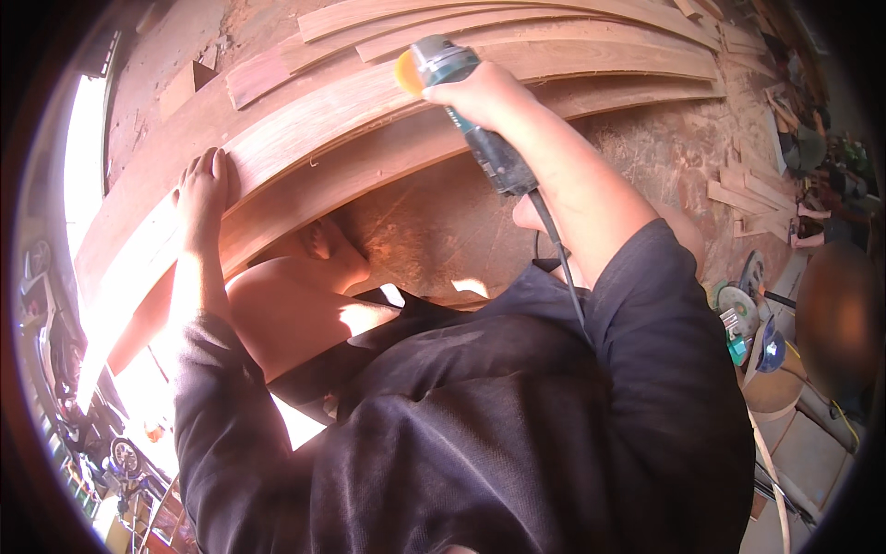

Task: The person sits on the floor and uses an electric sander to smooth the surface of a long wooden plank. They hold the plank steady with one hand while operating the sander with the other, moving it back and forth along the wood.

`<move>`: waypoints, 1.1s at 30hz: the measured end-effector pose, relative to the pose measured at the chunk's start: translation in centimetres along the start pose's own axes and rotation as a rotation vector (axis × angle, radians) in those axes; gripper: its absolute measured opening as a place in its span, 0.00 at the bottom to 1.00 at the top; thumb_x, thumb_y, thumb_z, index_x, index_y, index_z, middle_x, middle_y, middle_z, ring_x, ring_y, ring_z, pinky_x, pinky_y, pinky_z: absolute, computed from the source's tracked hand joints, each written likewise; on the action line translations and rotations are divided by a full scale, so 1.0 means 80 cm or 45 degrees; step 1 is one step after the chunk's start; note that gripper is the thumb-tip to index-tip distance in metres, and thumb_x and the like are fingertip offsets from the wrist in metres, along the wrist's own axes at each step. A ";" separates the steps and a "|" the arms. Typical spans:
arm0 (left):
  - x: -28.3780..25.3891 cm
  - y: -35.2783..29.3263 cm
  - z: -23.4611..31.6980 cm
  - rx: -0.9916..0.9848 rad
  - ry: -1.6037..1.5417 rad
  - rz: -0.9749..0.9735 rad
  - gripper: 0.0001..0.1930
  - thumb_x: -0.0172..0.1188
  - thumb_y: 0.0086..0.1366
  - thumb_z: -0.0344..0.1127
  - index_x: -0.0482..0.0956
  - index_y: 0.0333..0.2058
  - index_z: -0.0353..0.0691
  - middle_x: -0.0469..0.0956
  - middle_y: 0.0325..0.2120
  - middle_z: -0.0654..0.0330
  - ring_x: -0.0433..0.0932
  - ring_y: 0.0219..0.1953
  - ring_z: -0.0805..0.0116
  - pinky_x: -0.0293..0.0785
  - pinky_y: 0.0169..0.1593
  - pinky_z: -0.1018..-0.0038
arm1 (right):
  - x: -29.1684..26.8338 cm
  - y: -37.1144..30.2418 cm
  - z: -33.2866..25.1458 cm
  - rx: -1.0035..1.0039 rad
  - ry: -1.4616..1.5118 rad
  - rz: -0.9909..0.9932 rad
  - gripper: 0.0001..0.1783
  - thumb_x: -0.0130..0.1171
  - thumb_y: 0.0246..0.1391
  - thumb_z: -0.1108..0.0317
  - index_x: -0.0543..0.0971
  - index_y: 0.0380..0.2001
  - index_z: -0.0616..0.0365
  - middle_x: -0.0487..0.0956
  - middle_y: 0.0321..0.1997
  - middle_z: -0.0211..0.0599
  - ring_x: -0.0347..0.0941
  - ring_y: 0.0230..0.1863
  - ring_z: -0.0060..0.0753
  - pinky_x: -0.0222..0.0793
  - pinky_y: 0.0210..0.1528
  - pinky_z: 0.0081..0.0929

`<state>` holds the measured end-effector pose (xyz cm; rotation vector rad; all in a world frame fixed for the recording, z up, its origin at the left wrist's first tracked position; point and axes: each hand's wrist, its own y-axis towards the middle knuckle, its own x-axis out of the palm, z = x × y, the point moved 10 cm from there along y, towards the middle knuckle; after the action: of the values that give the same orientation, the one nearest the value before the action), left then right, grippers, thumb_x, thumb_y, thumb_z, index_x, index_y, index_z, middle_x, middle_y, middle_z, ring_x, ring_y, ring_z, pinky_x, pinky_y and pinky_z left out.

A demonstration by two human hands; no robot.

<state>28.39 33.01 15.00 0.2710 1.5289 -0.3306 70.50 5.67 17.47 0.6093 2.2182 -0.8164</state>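
My right hand (484,95) is wrapped round the head of a dark teal and black angle grinder (501,159), whose black cord trails down toward my body. The grinder's yellow-orange disc (407,73) is at the upper edge of a long pale wooden plank (318,118); whether they touch, I cannot tell. Farther left, my left hand (201,187) grips the same plank, its fingers over the top. Strong sunlight washes out the plank's left end. A second long board (406,159) lies along its near side, by my bare foot.
Several long boards (443,20) lie beyond the plank, with a small wooden block (185,85) at the left. Wood offcuts (752,198) are scattered on the brown floor at the right. Discs and tools (738,300) lie lower right. Other people (835,203) are at the far right.
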 end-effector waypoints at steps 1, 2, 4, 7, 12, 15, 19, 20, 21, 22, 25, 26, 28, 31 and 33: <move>-0.004 -0.003 -0.003 0.003 0.004 0.005 0.27 0.41 0.80 0.60 0.77 0.67 0.61 0.77 0.67 0.61 0.69 0.73 0.57 0.57 0.74 0.47 | 0.014 -0.017 -0.027 -0.006 -0.031 -0.062 0.36 0.76 0.48 0.39 0.88 0.50 0.59 0.89 0.43 0.47 0.86 0.44 0.42 0.79 0.51 0.39; -0.005 -0.004 -0.001 0.015 -0.006 0.009 0.27 0.41 0.80 0.60 0.77 0.67 0.61 0.77 0.67 0.61 0.69 0.73 0.57 0.57 0.74 0.47 | 0.020 -0.041 -0.053 -0.004 -0.071 -0.114 0.38 0.76 0.46 0.38 0.87 0.51 0.59 0.89 0.46 0.48 0.87 0.47 0.45 0.79 0.54 0.40; 0.000 -0.001 -0.006 0.018 -0.014 0.021 0.27 0.41 0.80 0.60 0.78 0.67 0.60 0.77 0.67 0.61 0.70 0.73 0.57 0.58 0.74 0.48 | 0.035 -0.060 -0.081 -0.094 -0.198 -0.197 0.42 0.75 0.45 0.35 0.86 0.55 0.57 0.88 0.51 0.50 0.86 0.53 0.48 0.79 0.58 0.41; 0.006 0.002 -0.014 0.020 -0.017 0.032 0.27 0.42 0.80 0.60 0.79 0.66 0.59 0.78 0.66 0.60 0.70 0.72 0.56 0.58 0.73 0.48 | 0.038 -0.072 -0.077 -0.093 -0.277 -0.301 0.43 0.74 0.46 0.36 0.84 0.57 0.56 0.87 0.54 0.50 0.86 0.54 0.48 0.78 0.60 0.41; -0.006 -0.008 -0.001 0.025 -0.065 0.036 0.27 0.42 0.80 0.60 0.79 0.66 0.59 0.78 0.66 0.60 0.71 0.72 0.55 0.58 0.73 0.48 | 0.000 -0.055 0.007 -0.006 -0.129 -0.188 0.38 0.77 0.46 0.39 0.87 0.53 0.56 0.88 0.50 0.51 0.87 0.52 0.49 0.80 0.57 0.41; -0.007 -0.008 0.000 0.020 -0.029 0.030 0.27 0.42 0.80 0.60 0.79 0.66 0.59 0.78 0.67 0.60 0.70 0.72 0.56 0.59 0.73 0.48 | -0.028 -0.042 0.047 0.070 0.046 -0.088 0.34 0.77 0.48 0.42 0.88 0.50 0.59 0.89 0.45 0.49 0.87 0.45 0.43 0.81 0.52 0.39; -0.003 -0.003 -0.001 0.008 0.018 0.010 0.28 0.40 0.80 0.61 0.78 0.67 0.58 0.77 0.68 0.61 0.70 0.73 0.58 0.59 0.73 0.47 | -0.032 -0.042 0.052 0.110 0.124 -0.021 0.32 0.77 0.49 0.43 0.88 0.48 0.59 0.88 0.43 0.47 0.86 0.43 0.41 0.81 0.50 0.38; -0.001 -0.002 -0.001 0.010 0.018 0.009 0.28 0.40 0.80 0.61 0.78 0.67 0.58 0.77 0.68 0.61 0.70 0.73 0.57 0.59 0.73 0.47 | -0.027 -0.046 0.046 0.115 0.136 -0.021 0.32 0.77 0.50 0.44 0.88 0.48 0.59 0.88 0.43 0.47 0.86 0.43 0.41 0.81 0.50 0.38; -0.001 -0.002 -0.002 0.007 0.008 0.016 0.28 0.41 0.80 0.61 0.78 0.67 0.59 0.77 0.67 0.61 0.70 0.73 0.56 0.59 0.73 0.47 | -0.022 -0.049 0.040 0.122 0.150 -0.020 0.32 0.77 0.50 0.44 0.88 0.48 0.59 0.88 0.43 0.46 0.86 0.44 0.40 0.80 0.50 0.37; -0.001 0.000 -0.004 0.007 -0.002 0.022 0.28 0.42 0.80 0.61 0.79 0.66 0.59 0.77 0.67 0.60 0.70 0.73 0.55 0.58 0.74 0.47 | -0.010 -0.051 0.028 0.070 0.154 -0.082 0.33 0.77 0.49 0.42 0.88 0.48 0.59 0.89 0.45 0.49 0.87 0.47 0.42 0.80 0.53 0.39; 0.004 0.002 -0.009 0.006 -0.026 0.020 0.28 0.42 0.79 0.61 0.79 0.66 0.60 0.77 0.67 0.60 0.69 0.73 0.54 0.58 0.74 0.47 | 0.016 -0.073 -0.018 0.015 -0.075 -0.167 0.38 0.76 0.47 0.39 0.87 0.52 0.59 0.88 0.51 0.52 0.86 0.54 0.47 0.80 0.59 0.41; 0.002 0.003 -0.014 0.001 -0.022 0.022 0.28 0.42 0.79 0.61 0.79 0.66 0.60 0.77 0.67 0.60 0.69 0.73 0.54 0.57 0.74 0.47 | 0.026 -0.083 -0.032 0.006 -0.135 -0.213 0.40 0.76 0.46 0.38 0.87 0.53 0.58 0.88 0.53 0.52 0.86 0.56 0.49 0.79 0.61 0.41; 0.007 0.007 -0.018 -0.006 -0.027 0.019 0.27 0.42 0.79 0.61 0.79 0.66 0.60 0.77 0.67 0.60 0.70 0.73 0.54 0.58 0.74 0.47 | 0.040 -0.085 -0.044 -0.085 -0.196 -0.198 0.38 0.75 0.47 0.37 0.87 0.51 0.56 0.88 0.50 0.53 0.86 0.52 0.52 0.80 0.58 0.43; 0.007 0.004 -0.021 0.007 -0.055 0.027 0.27 0.42 0.79 0.61 0.79 0.66 0.60 0.78 0.66 0.59 0.71 0.72 0.53 0.58 0.73 0.47 | 0.019 -0.073 -0.017 -0.049 -0.155 -0.146 0.36 0.76 0.48 0.40 0.87 0.51 0.57 0.89 0.47 0.51 0.87 0.48 0.48 0.80 0.55 0.41; 0.004 -0.001 -0.013 0.014 -0.072 0.049 0.27 0.42 0.79 0.61 0.79 0.66 0.60 0.79 0.65 0.59 0.71 0.71 0.53 0.58 0.73 0.46 | -0.006 -0.062 0.020 0.002 -0.035 -0.101 0.32 0.77 0.49 0.43 0.88 0.49 0.57 0.89 0.42 0.48 0.87 0.43 0.43 0.80 0.52 0.39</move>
<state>27.42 33.29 14.65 0.2971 1.4647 -0.3143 68.48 1.00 18.78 0.5105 2.2287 -0.8617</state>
